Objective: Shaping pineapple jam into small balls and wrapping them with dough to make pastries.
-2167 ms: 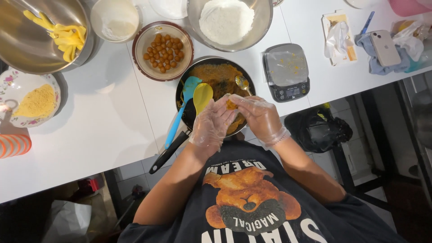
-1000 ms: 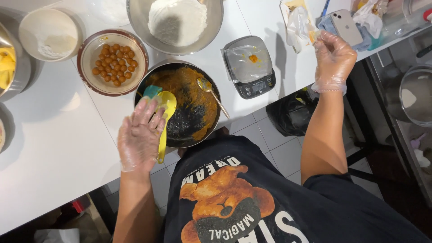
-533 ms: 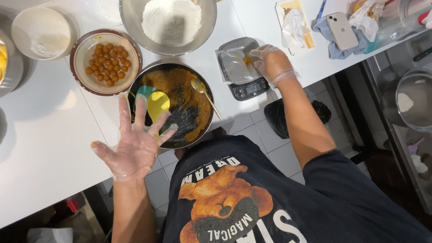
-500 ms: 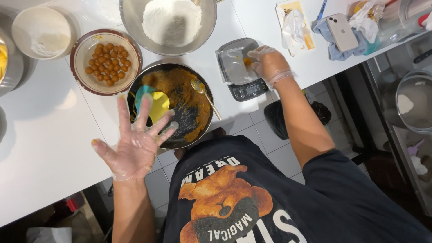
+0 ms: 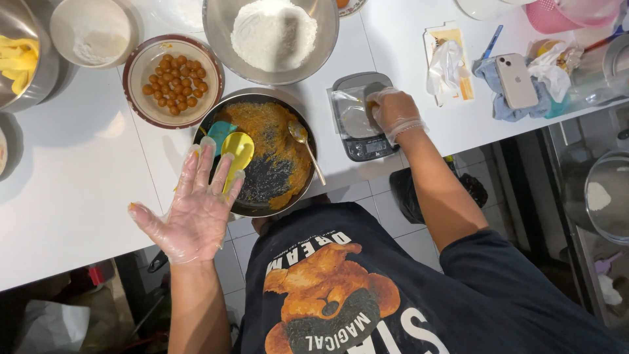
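**Right hand on scale, left hand splayed over pan edge**

Right hand (image 5: pixel 392 111), in a clear glove, sits on the digital kitchen scale (image 5: pixel 362 117), fingers curled together around a small orange lump. The lump is mostly hidden by the fingers, so I can't tell its full shape. A plastic sheet covers the scale platform.

Left hand (image 5: pixel 191 206), also gloved, hangs flat with fingers spread wide and holds nothing. Its fingertips overlap the near rim of the dark pan (image 5: pixel 257 154). Can't tell if they touch it.

The pan holds orange paste, a yellow spatula (image 5: pixel 235 152), a teal spatula (image 5: pixel 219 132) and a metal spoon (image 5: pixel 305 148). The pan handle is hidden under the left hand.

Bowl of orange balls (image 5: pixel 172 80) sits just beside the pan. Flour bowl (image 5: pixel 271 36) is cut off at the top edge.
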